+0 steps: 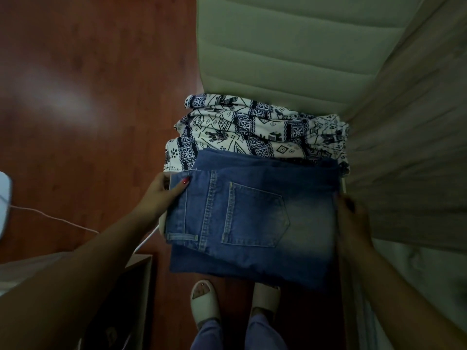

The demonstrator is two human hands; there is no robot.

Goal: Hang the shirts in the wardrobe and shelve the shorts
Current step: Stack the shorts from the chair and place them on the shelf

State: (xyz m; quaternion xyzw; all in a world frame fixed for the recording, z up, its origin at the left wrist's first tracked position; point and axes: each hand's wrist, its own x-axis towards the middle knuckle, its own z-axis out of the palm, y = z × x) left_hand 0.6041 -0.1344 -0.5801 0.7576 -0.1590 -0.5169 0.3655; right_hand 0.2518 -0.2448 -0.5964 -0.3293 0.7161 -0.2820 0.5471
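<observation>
Both hands, left hand (164,195) and right hand (353,223), grip folded denim shorts (252,218); no legible labels.

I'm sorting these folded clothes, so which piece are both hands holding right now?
The blue denim shorts, nearest the camera. The left hand and right hand grip their sides; the white patterned garment behind them goes untouched.

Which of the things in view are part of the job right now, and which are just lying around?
In the job: folded denim shorts, held by left hand and right hand; folded patterned shorts behind them.

Lying about: white cable, dark box, wood floor.
</observation>
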